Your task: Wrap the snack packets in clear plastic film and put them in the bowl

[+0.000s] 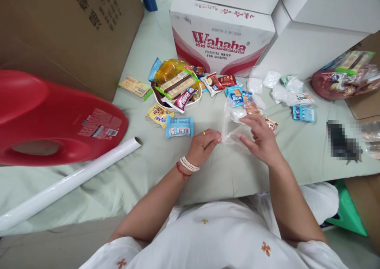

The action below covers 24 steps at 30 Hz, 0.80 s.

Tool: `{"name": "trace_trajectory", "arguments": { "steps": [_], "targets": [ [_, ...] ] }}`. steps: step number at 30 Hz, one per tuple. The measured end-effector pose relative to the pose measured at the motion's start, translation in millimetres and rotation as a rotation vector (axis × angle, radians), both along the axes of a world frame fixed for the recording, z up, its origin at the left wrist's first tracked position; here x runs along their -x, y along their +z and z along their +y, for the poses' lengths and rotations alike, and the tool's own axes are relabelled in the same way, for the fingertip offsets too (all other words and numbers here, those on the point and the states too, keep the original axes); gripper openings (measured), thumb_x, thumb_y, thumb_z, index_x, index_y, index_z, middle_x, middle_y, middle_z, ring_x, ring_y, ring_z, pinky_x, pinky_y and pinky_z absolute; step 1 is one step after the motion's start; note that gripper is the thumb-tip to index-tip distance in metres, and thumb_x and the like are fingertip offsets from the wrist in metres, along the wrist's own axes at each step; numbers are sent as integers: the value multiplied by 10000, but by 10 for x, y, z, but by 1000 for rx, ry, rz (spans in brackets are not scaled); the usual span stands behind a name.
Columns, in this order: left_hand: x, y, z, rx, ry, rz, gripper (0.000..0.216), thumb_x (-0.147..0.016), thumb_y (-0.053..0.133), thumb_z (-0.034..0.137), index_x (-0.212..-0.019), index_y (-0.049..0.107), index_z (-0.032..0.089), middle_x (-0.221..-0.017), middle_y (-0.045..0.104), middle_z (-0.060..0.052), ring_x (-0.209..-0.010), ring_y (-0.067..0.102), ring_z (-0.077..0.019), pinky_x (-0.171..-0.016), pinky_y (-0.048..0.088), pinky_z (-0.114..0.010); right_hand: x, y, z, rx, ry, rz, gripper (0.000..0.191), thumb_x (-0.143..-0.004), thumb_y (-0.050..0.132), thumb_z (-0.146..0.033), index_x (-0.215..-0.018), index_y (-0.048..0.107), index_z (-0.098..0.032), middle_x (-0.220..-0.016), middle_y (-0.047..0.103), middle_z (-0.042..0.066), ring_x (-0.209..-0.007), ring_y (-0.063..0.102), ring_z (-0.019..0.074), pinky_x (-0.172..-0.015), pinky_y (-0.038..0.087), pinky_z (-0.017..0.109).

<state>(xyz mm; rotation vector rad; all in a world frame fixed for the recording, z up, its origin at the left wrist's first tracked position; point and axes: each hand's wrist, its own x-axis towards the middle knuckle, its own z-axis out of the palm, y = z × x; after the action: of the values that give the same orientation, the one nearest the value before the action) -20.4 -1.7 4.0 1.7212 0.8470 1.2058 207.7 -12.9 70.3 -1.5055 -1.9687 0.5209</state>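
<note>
My left hand [203,144] pinches the edge of a clear, thin plastic bag [228,128] between thumb and fingers. On the bag's other side is my right hand [264,142], its thumb and fingers spread apart; whether the fingertips touch the film is hard to tell. Just beyond the bag lie blue snack packets [236,96] and a pink-wrapped snack [253,107]. A light blue packet [179,127] rests to the left of my left hand, beside a yellow cookie packet [160,114]. Behind them a white bowl [190,106] is heaped with wrapped snacks.
At left stand a big red jug [59,107] and a white roll [74,180]. A Wahaha carton [222,35] backs the table. White crumpled packets [271,79] lie at right, near a filled reddish container [329,83] and a blurred black thing [342,140].
</note>
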Motion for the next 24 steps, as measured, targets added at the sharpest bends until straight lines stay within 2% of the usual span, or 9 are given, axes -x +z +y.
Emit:
{"name": "trace_trajectory", "arguments": {
  "steps": [2, 3, 6, 10, 14, 17, 20, 22, 24],
  "targets": [
    [-3, 4, -10, 10, -28, 9, 231, -997, 571, 328, -863, 717, 209, -887, 738, -57, -868, 665, -180, -804, 535, -327, 15, 29, 45, 124, 193, -18, 224, -944, 639, -420, -1032, 740, -241, -1106, 700, 89, -927, 654, 221, -783, 495, 329],
    [-1, -4, -4, 24, -10, 1, 227, -991, 579, 335, -863, 719, 210, -875, 735, -56, -867, 666, -181, -801, 535, -326, 21, 22, 50, 175, 219, -9, 219, -959, 614, -409, -975, 745, -234, -997, 715, 74, -868, 656, 210, -760, 486, 318],
    [5, -53, 38, 157, 117, -63, 220, -964, 616, 378, -863, 708, 205, -806, 703, -34, -772, 655, -167, -742, 534, -310, 43, -57, 0, 273, 54, 113, 271, -955, 614, -450, -918, 734, -211, -746, 663, 25, -654, 568, 164, -622, 419, 282],
    [-34, -97, 51, 493, 182, -244, 312, -929, 631, 508, -871, 632, 202, -762, 664, -2, -681, 645, -137, -698, 557, -290, 147, -189, -116, 411, -163, 349, 346, -890, 676, -538, -867, 707, -195, -643, 548, -17, -567, 432, 124, -538, 330, 258],
    [-107, -67, -3, 726, 148, -415, 428, -839, 710, 564, -1031, 524, 229, -987, 693, -24, -684, 665, -122, -648, 578, -291, 283, -261, -161, 427, -269, 446, 350, -848, 705, -545, -811, 680, -198, -602, 469, -33, -559, 378, 116, -530, 306, 252],
    [-130, -63, -14, 736, 141, -354, 484, -709, 843, 391, -1027, 520, 219, -939, 683, -9, -649, 650, -107, -625, 559, -265, 290, -285, -171, 445, -309, 548, 365, -821, 739, -556, -823, 681, -196, -643, 514, -22, -564, 375, 109, -519, 296, 247],
    [-122, -86, 16, 698, 208, -359, 308, -741, 781, 313, -900, 543, 200, -764, 624, 34, -602, 616, -95, -586, 515, -235, 227, -287, -179, 552, -303, 725, 408, -806, 752, -598, -852, 691, -197, -621, 489, -36, -515, 309, 88, -478, 232, 244],
    [-114, -102, 37, 675, 221, -373, 256, -750, 753, 289, -893, 562, 195, -752, 616, 39, -592, 605, -89, -575, 498, -229, 189, -274, -179, 630, -304, 805, 443, -786, 756, -633, -835, 691, -198, -554, 406, -59, -482, 245, 80, -457, 180, 244],
    [-110, -115, 53, 666, 205, -360, 249, -751, 749, 281, -910, 578, 194, -760, 617, 40, -590, 601, -87, -577, 494, -231, 171, -253, -175, 666, -303, 826, 455, -742, 792, -634, -798, 691, -194, -538, 418, -62, -471, 227, 73, -448, 154, 244]
  ]
}}
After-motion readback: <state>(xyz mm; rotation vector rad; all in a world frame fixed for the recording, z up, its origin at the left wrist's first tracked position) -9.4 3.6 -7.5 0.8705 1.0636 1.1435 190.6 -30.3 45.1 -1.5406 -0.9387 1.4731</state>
